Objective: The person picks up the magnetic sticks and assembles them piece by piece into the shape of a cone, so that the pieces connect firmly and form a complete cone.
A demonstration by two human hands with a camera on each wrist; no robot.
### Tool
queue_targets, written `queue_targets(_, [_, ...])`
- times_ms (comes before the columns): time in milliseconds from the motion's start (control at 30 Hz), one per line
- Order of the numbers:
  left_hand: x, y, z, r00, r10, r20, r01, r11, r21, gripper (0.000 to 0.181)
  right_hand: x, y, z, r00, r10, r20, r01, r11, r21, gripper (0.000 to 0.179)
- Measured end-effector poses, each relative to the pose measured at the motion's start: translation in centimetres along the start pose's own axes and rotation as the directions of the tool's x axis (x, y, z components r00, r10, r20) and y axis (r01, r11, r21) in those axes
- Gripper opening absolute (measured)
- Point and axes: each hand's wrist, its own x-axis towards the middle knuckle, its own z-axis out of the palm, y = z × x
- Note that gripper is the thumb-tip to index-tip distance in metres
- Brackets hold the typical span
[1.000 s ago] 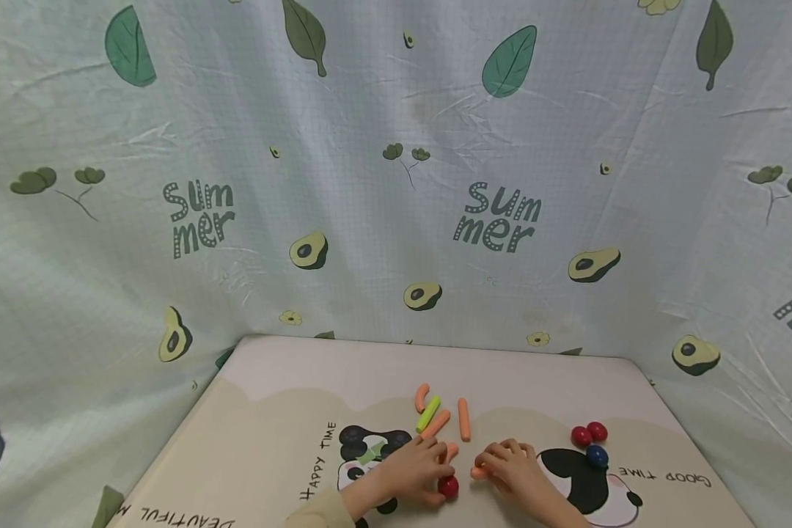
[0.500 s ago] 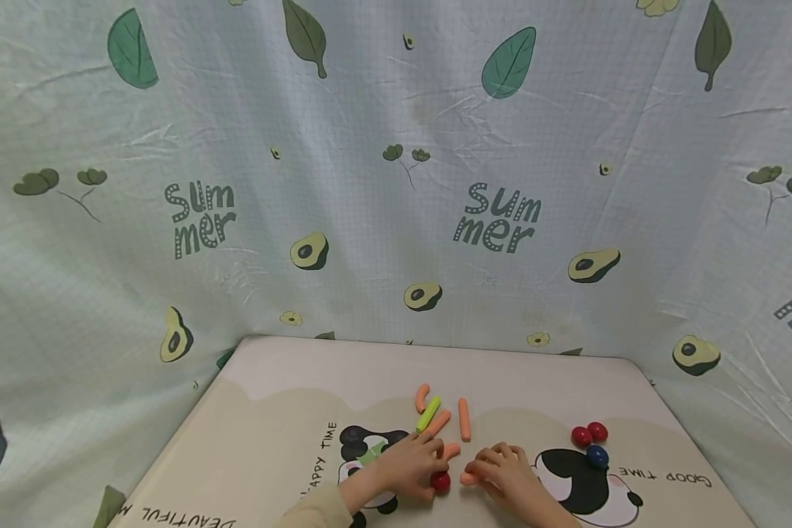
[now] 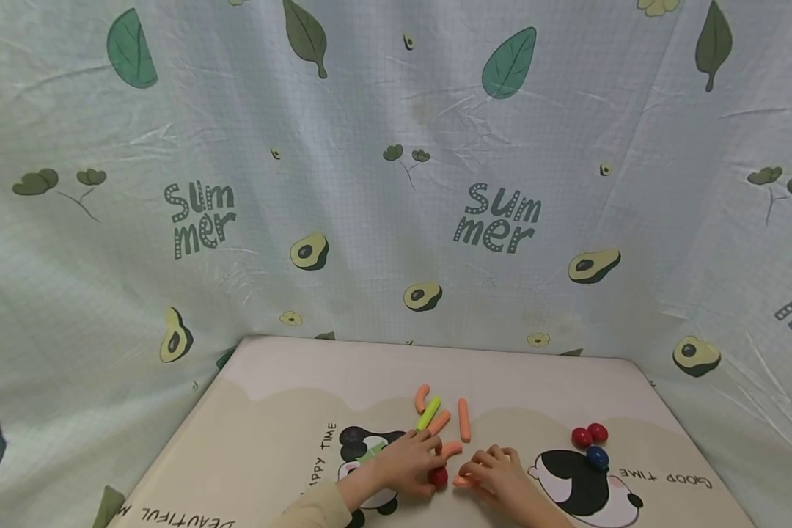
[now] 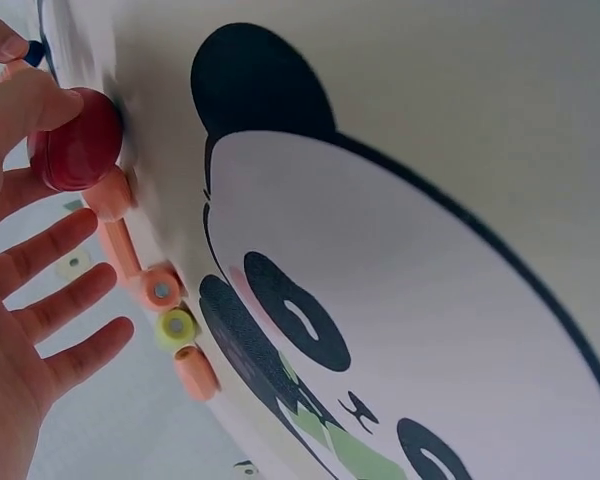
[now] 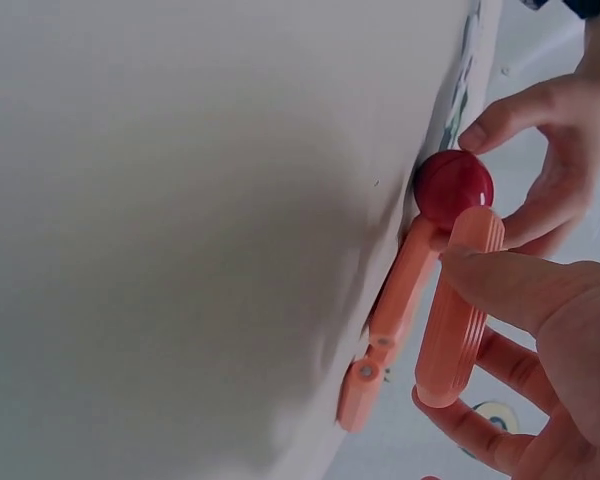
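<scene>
My left hand (image 3: 408, 463) pinches a glossy red ball (image 4: 80, 145) between thumb and index finger, low over the table; its other fingers are spread in the left wrist view. Close to its right, my right hand (image 3: 500, 478) grips a ribbed orange stick (image 5: 455, 320) with thumb and fingers. One end of that stick overlaps the red ball in the right wrist view. Just beyond both hands lies a curved orange piece (image 3: 452, 449). Farther back are a straight orange stick (image 3: 464, 420), a slanted orange stick (image 3: 440, 421), a yellow-green stick (image 3: 428, 413) and a bent orange piece (image 3: 422, 397).
Two red balls, one nearer (image 3: 581, 438) and one farther (image 3: 597, 432), sit with a blue ball (image 3: 597, 457) at the right. The pale tabletop (image 3: 257, 433) carries printed pandas and lettering. A cloth (image 3: 369, 220) with leaves and avocados hangs behind it.
My right hand has moved left with the orange stick, closer to the red ball. My left hand and the red ball have shifted slightly left and up in the head view.
</scene>
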Motion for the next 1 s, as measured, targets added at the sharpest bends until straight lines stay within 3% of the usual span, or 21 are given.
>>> queue_targets(267, [-0.16, -0.17, 0.08, 1.0, -0.002, 0.019, 0.004, 0.998, -0.059, 0.032, 0.6, -0.39, 0.16, 1.0, -0.01, 0.024, 0.01, 1.0, -0.007, 0.02])
queue_targets(500, [-0.29, -0.1, 0.02, 1.0, 0.0, 0.024, 0.0, 0.999, -0.037, 0.033, 0.9, -0.78, 0.29, 1.0, -0.026, 0.015, 0.026, 0.999, -0.023, 0.019])
queue_targets(800, [-0.26, -0.09, 0.12, 1.0, 0.006, 0.021, -0.005, 0.999, -0.038, 0.029, 0.75, -0.88, 0.35, 0.998, -0.003, 0.066, 0.003, 1.0, 0.012, 0.021])
queue_targets(1000, [-0.17, -0.15, 0.04, 1.0, 0.013, 0.016, -0.013, 0.999, -0.034, 0.03, 0.56, -0.92, 0.46, 0.999, -0.021, 0.044, 0.021, 1.0, 0.01, 0.02])
